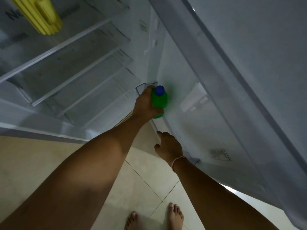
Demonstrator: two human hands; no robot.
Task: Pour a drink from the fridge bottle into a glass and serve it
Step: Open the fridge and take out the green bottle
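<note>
A green bottle (160, 101) with a blue cap stands upright in the lower shelf of the open fridge door (249, 80). My left hand (146, 103) is wrapped around the bottle's body from the left side. Below it, my right hand (168, 146) rests on the front rim of the door shelf (155, 127), fingers curled over the edge. No glass is in view.
The fridge interior at the left shows several bare glass shelves (66, 63). A yellow container (39, 15) sits at the top left. Beige floor tiles (146, 180) lie below, with my bare feet (174, 214) near the bottom edge.
</note>
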